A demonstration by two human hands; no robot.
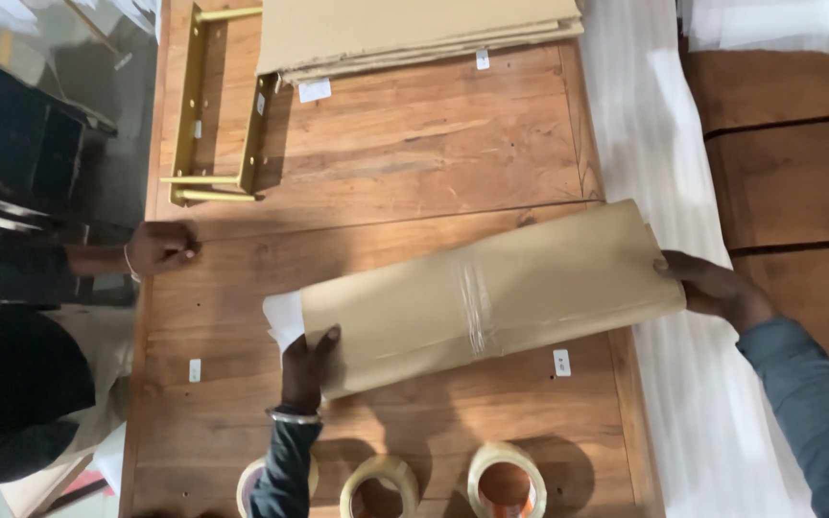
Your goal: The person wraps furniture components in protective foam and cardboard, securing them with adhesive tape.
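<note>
A long package wrapped in brown cardboard (491, 293) lies slantwise on a wooden tabletop (405, 144). A band of clear tape (475, 307) runs round its middle, and white foam (283, 317) sticks out of its left end. My left hand (307, 369), with a bangle at the wrist, grips the package's lower left end. My right hand (712, 286) holds the right end at the table's edge. A co-worker's hand (160, 247) rests on the table's left edge, apart from the package.
Three rolls of clear tape (506, 480) sit along the near edge by my left arm. A gold metal leg frame (213, 105) and a stack of cardboard sheets (405, 29) lie at the far end. White foam sheet (664, 144) covers the strip to the right.
</note>
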